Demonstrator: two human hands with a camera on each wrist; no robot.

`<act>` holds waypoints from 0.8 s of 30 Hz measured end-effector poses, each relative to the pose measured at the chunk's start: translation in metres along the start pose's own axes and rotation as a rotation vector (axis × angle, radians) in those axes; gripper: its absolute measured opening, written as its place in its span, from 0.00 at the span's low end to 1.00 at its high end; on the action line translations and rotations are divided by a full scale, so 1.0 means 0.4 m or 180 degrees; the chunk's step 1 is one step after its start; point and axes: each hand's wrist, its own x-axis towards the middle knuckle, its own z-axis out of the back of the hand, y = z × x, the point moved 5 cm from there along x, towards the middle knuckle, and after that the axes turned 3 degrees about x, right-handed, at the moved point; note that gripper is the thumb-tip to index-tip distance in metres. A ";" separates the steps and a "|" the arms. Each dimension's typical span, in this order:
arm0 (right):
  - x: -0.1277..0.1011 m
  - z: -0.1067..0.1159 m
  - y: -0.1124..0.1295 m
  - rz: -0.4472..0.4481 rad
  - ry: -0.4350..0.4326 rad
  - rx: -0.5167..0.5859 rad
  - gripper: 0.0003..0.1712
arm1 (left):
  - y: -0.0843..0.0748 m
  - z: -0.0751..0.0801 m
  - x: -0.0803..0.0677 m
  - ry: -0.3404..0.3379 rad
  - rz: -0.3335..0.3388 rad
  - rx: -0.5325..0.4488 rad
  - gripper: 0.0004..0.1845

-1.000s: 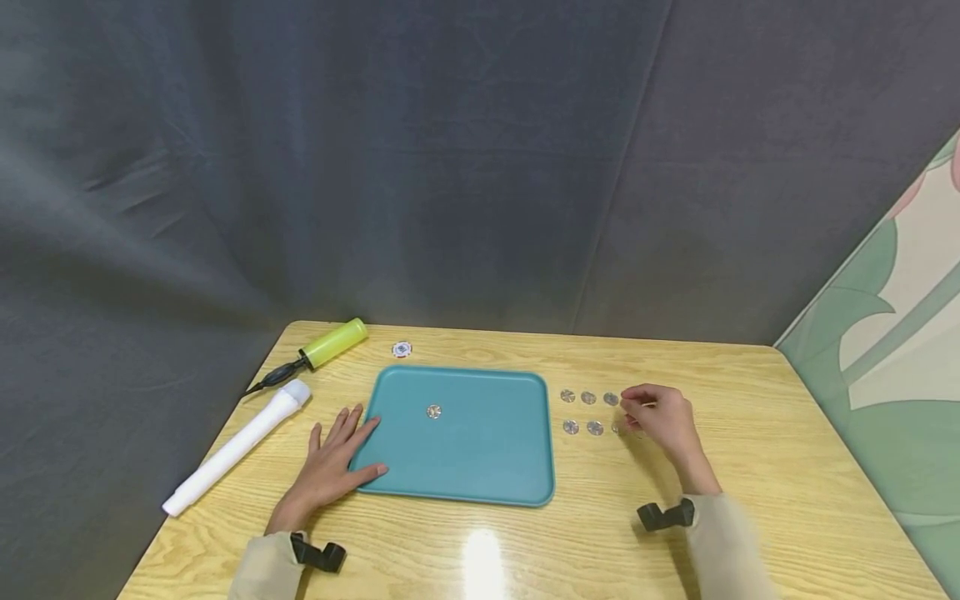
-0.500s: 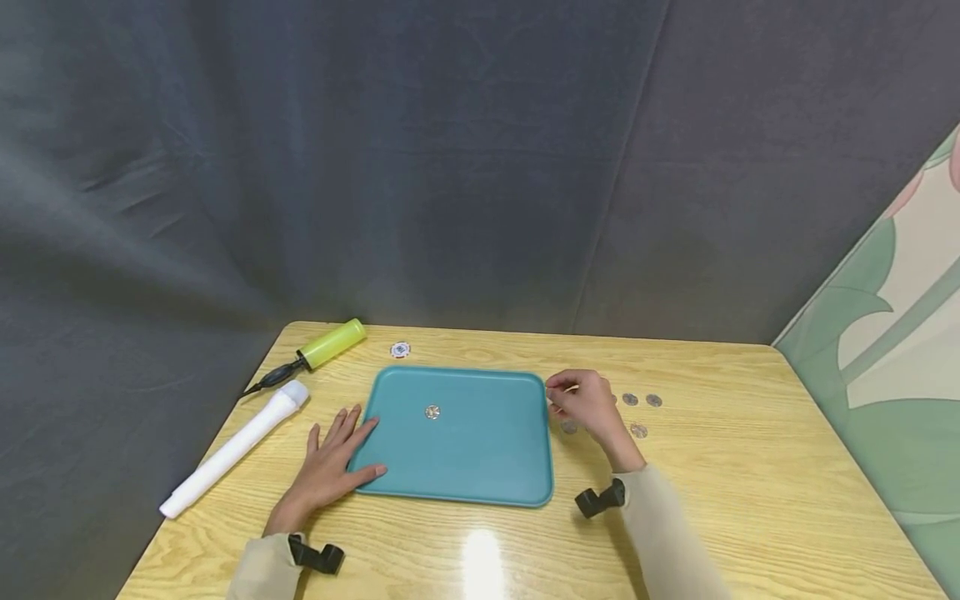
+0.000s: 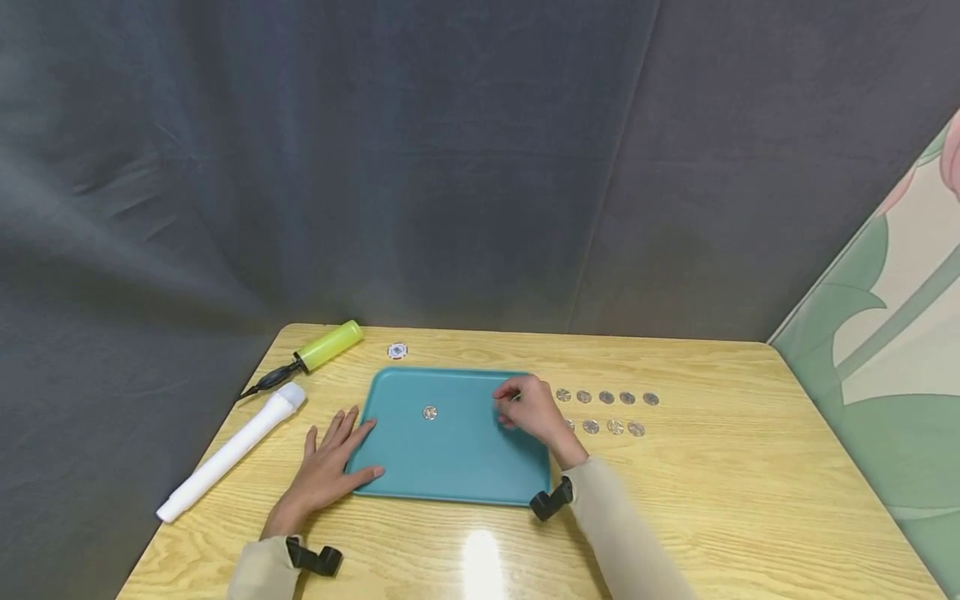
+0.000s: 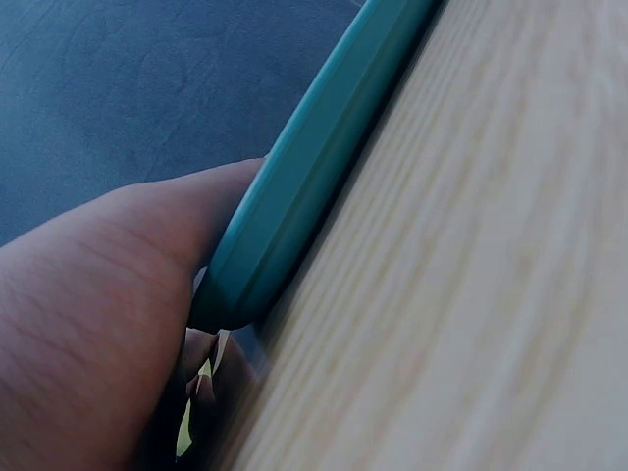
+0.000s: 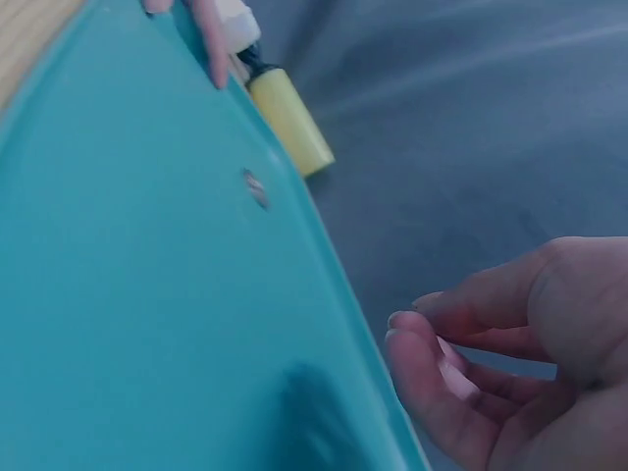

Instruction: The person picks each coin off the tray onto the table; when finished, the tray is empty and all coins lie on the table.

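My left hand (image 3: 326, 467) rests spread at the left end of a teal tray (image 3: 450, 471), fingers and thumb over its rim. In the left wrist view, the thumb lies across the tray's edge (image 4: 285, 186). Over the right part of the tray, my right hand (image 3: 528, 408) pinches a small coin between thumb and fingertips; the coin is almost wholly hidden. One shiny coin (image 3: 430, 412) lies flat in the tray, left of the middle, also visible as a coin (image 5: 255, 188) in the right wrist view. Two rows of coins (image 3: 607, 397) lie right of the tray.
A poker chip (image 3: 397, 351) lies behind the tray. At the left are a yellow-green hand pump (image 3: 330, 346) with a black nozzle and a white microphone-shaped stick (image 3: 232, 450). A dark curtain (image 3: 450, 167) stands behind the wooden table (image 3: 750, 467).
My right hand has moved left from the coin rows, across the tray's right rim, to above the tray, uncovering coins behind it. My left hand has stayed on the tray.
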 end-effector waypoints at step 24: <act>0.051 -0.177 0.000 0.0119 0.0340 -0.0042 0.07 | -0.006 0.004 -0.004 -0.0018 -0.0014 -0.0042 0.45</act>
